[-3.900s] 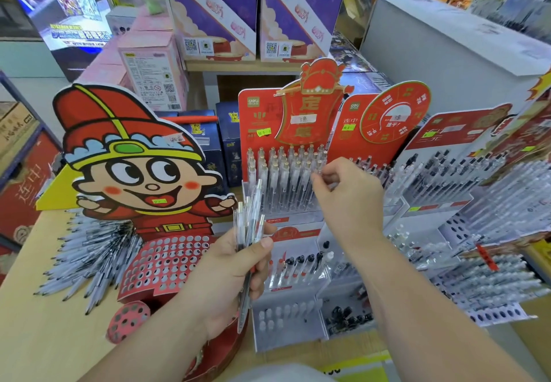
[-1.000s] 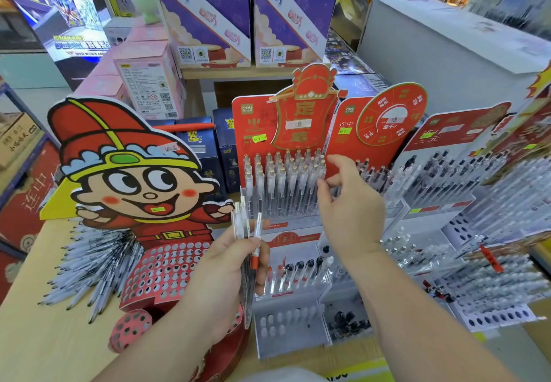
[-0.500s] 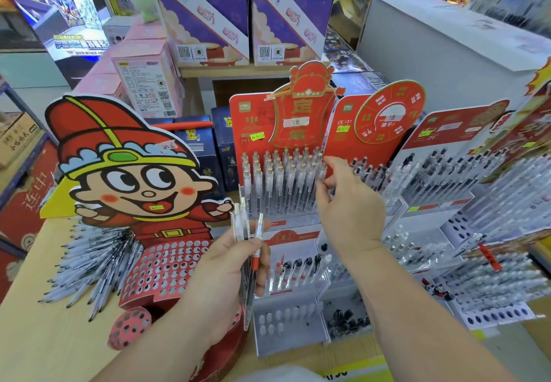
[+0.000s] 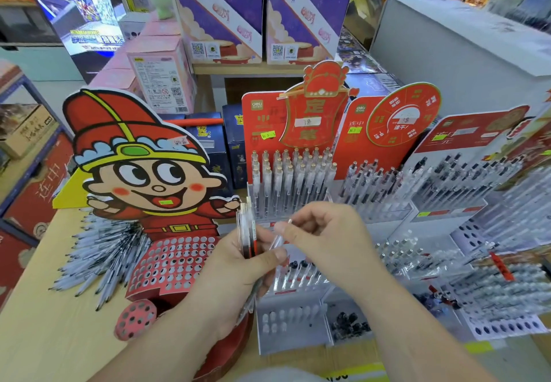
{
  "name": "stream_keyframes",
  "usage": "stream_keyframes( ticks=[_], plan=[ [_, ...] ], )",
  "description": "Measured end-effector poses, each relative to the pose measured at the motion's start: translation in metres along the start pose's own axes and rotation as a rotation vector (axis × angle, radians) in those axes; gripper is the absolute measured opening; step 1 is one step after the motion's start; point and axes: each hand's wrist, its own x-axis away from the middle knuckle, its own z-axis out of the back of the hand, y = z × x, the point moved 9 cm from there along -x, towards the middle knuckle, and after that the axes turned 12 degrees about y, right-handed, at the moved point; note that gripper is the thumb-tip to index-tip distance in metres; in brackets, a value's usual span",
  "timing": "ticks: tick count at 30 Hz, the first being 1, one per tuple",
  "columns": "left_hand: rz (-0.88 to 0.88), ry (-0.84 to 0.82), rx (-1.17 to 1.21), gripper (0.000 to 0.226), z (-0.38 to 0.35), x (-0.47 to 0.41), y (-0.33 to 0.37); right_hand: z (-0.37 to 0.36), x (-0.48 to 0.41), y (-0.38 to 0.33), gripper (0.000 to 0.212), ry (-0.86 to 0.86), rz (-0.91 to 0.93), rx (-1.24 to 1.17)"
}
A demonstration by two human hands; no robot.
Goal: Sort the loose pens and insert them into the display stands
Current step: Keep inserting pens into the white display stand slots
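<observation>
Centre frame: bundle of pens point(image 4: 247, 232) upright, gripped in left hand point(image 4: 235, 274), thumb across it. Right hand point(image 4: 325, 238) pinches one clear pen point(image 4: 280, 237) at the bundle's right edge. Red display stand point(image 4: 293, 184), rows filled, just above; cartoon cutout stand point(image 4: 143, 173) at left.

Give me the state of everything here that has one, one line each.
left hand, gripping the pen bundle
pen bundle, held upright, one red pen among clear ones
right hand, pinching a single clear pen
single clear pen, tilted, beside the bundle
gold-capped pen stand, rows filled, pens upright
cartoon stand, front holes look empty
</observation>
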Motion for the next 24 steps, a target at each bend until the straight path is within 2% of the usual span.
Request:
stream_keyframes(
  ticks=[3,5,8,12,20,24],
  plan=[
    [-0.02,0.009,-0.023,0.014,0.001,0.0,0.001,-0.007,0.004,0.008,0.021,0.009,-0.09,-0.064],
    [0.025,-0.001,-0.009,0.003,0.002,0.0,-0.004,-0.01,0.007,0.013,0.017,0.004,-0.167,-0.146],
    [0.109,-0.023,0.02,0.017,0.004,-0.001,-0.013,-0.011,0.005,0.017,0.006,0.002,-0.234,-0.239],
    [0.121,-0.007,0.03,0.015,0.015,-0.004,-0.019,-0.009,0.0,0.015,0.007,0.037,-0.275,-0.344],
    [0.095,0.041,0.021,0.019,0.037,-0.01,-0.02,-0.011,-0.003,-0.006,0.007,0.054,-0.212,-0.338],
    [0.145,0.13,0.023,0.024,0.058,-0.012,-0.026,0.012,-0.01,-0.026,0.009,0.216,-0.079,-0.282]
  ],
)
